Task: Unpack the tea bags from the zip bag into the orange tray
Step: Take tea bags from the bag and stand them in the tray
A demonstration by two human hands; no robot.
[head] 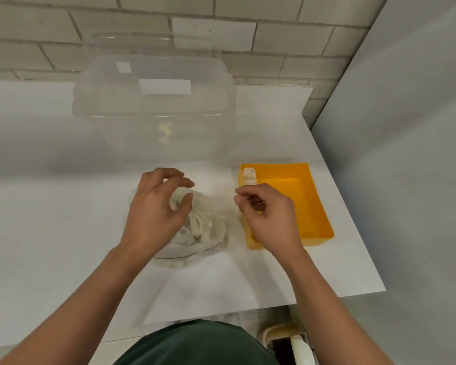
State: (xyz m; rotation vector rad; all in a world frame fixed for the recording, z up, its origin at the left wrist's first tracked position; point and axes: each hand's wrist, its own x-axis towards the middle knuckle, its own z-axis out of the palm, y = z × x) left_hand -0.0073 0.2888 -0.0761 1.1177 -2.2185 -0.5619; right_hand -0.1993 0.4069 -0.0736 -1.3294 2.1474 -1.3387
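Observation:
A clear zip bag (195, 241) full of pale tea bags (208, 219) lies on the white table (50, 219), just left of the orange tray (312, 212). A few tea bags (248, 176) stand in the tray's far left corner. My left hand (156, 212) hovers over the bag's left side, fingers spread and curved, holding nothing. My right hand (266, 212) is over the tray's left wall, thumb and forefinger pinching the bag's blurred right edge.
A large clear plastic tub (153, 114) with a lid stands behind the bag, against the brick wall. The table's right edge runs close past the tray. A grey panel stands to the right.

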